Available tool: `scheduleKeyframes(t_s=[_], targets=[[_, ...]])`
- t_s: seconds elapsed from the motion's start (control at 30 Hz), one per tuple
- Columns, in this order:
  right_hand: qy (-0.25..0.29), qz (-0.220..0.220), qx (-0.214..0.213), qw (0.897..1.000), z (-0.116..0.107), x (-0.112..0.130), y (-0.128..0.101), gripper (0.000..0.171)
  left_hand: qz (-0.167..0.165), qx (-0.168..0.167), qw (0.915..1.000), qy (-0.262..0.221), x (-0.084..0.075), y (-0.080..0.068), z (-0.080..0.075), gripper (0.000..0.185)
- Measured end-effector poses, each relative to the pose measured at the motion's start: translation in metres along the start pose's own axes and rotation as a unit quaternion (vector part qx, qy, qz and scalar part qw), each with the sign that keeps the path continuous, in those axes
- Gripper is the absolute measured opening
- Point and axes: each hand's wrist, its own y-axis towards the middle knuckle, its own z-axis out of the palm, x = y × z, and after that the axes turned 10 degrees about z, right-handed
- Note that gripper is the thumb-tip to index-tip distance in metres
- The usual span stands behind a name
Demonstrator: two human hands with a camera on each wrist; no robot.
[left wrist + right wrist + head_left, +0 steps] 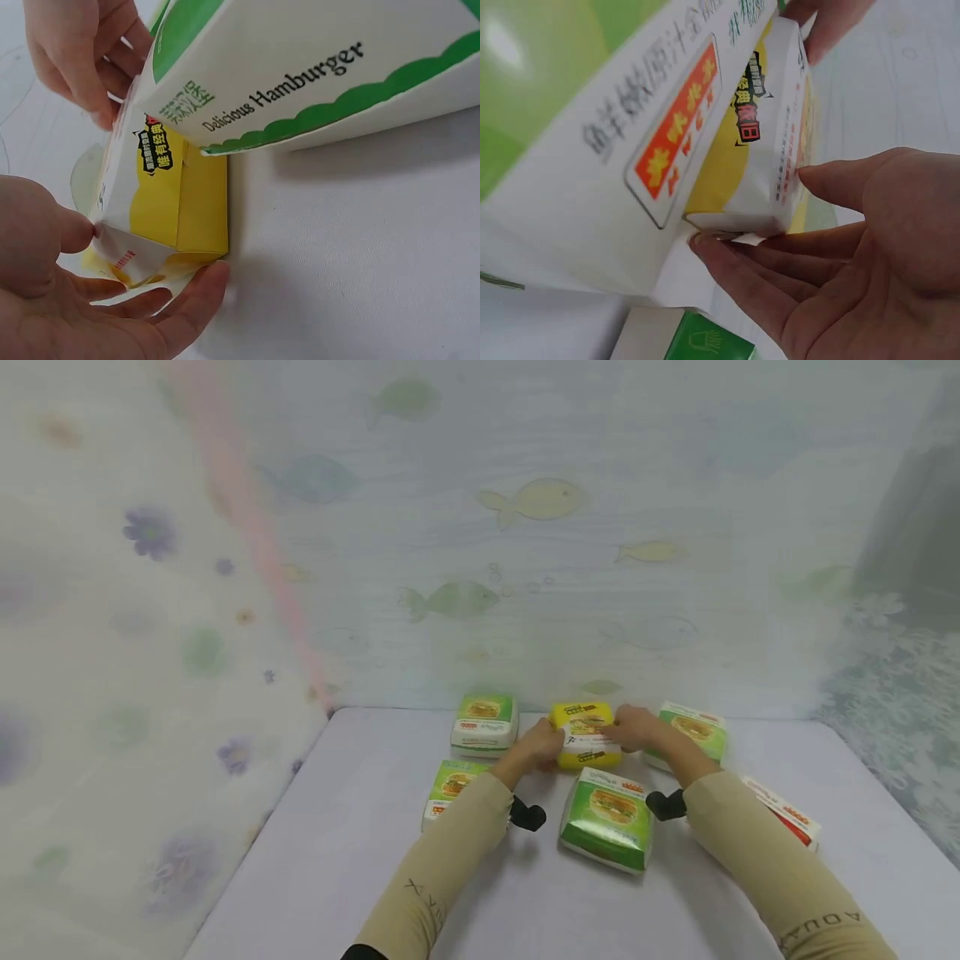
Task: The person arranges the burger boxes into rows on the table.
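Note:
Near the back edge of the table, both hands hold a yellow and white hamburger box [588, 757] between them. My left hand [542, 743] grips its left end; in the left wrist view the thumb presses the upper side and the fingers curl round the end. At the right end my right hand [636, 728] does the same, thumb on the printed face and fingers at the lower edge in the right wrist view. Just in front of it stands a larger green and white hamburger box [609, 817], which partly covers the yellow box in both wrist views.
Two green and white boxes stand at the back, one on the left [485, 724] and one on the right [705, 732]. Another green box [453, 787] is partly behind the left sleeve. A white and red box [787, 810] lies beside the right sleeve. Patterned curtain [540, 568] hangs behind the table [337, 827].

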Motion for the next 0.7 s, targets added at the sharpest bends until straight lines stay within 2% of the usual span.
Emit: scheduleKeyframes(t_s=[0.2,0.47,0.7], targets=[[0.009,0.000,-0.005,1.000,0.004,0.001,-0.005,0.030,-0.005,0.002,0.9999,-0.012,0.006,0.009,-0.002,0.045],[0.018,-0.021,0.003,1.000,-0.001,0.006,-0.010,0.033,0.001,-0.011,0.9998,-0.015,0.003,0.009,-0.006,0.044],[0.016,-0.002,0.000,1.000,0.001,0.014,-0.006,0.034,-0.005,-0.015,0.9998,-0.014,0.004,0.011,-0.011,0.043]])
